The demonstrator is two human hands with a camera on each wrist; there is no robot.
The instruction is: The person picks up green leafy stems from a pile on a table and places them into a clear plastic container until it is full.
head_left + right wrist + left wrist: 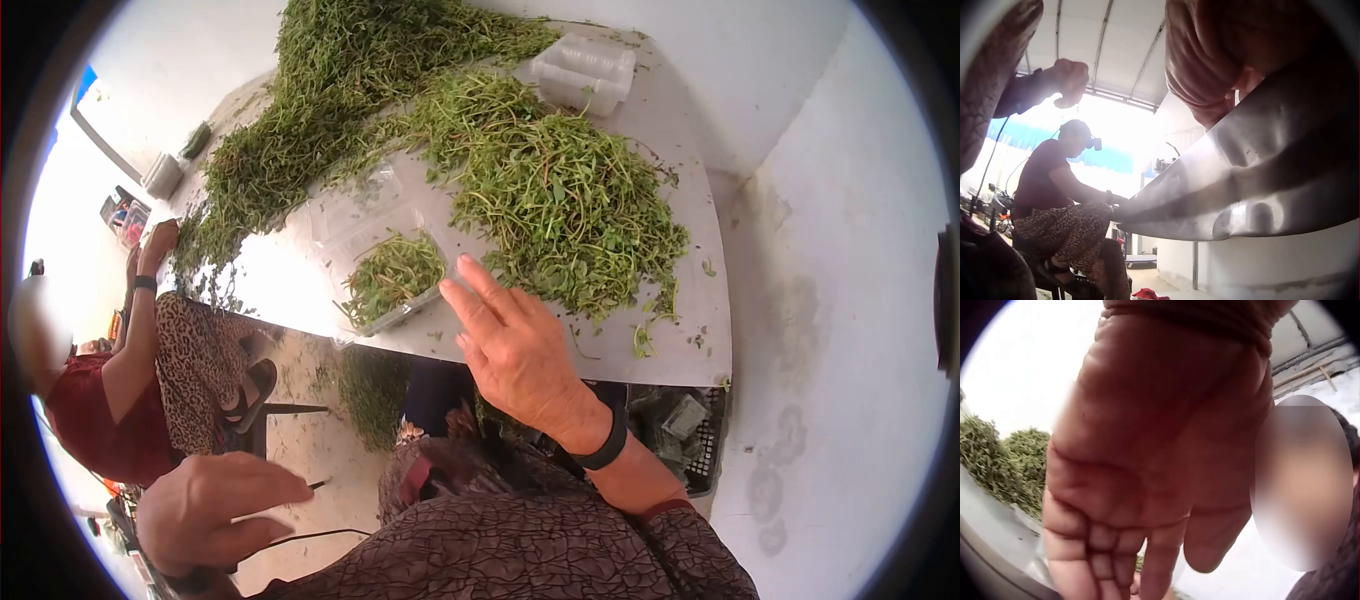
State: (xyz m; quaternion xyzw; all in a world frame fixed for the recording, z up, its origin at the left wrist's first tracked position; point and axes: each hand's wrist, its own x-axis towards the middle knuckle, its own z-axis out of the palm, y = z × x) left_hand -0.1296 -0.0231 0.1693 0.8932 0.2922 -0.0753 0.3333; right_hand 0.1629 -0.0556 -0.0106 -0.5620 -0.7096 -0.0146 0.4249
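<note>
Plastic box [395, 319] sits part-filled with greens [395, 272] on the surface [705, 345]; I judge filling underway. Right hand [525, 350], straight-fingered, seemingly empty, is at its rim; left hand [215, 508], relaxed, empty. Next needs more from the pile [570, 200].

No text, label, brand, number or sign is legible in any view. Surfaces checked: open clear container [388, 322] at the near edge of the bench [705, 325], and stacked clear containers [585, 72] by its far right corner.
</note>
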